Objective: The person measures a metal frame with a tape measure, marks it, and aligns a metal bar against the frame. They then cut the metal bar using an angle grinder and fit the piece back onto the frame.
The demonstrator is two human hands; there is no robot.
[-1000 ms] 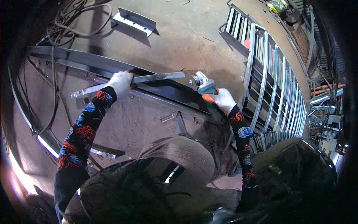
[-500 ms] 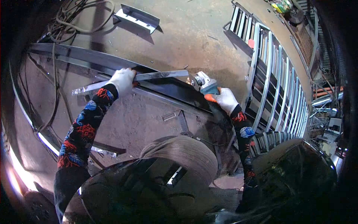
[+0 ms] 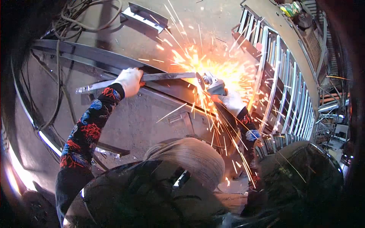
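Observation:
My left hand, in a white glove, is closed around a long flat metal bar. The bar lies across a dark steel beam, its near end sticking out to the left. My right hand, gloved in white and orange, grips an angle grinder just past the bar's right end. The grinder's disc meets that end, and bright sparks spray out around it. Glare and sparks partly cover my right hand and the grinder body.
A slatted metal frame stands at the right. Coiled cable lies at the upper left, with hoses running down from it. A short angle piece rests on the floor beyond the beam. Another bar end lies at the lower left.
Sparks have burst out widely where only a small glow showed before. The grinder disc now touches the bar's end. Both hands keep their grips.

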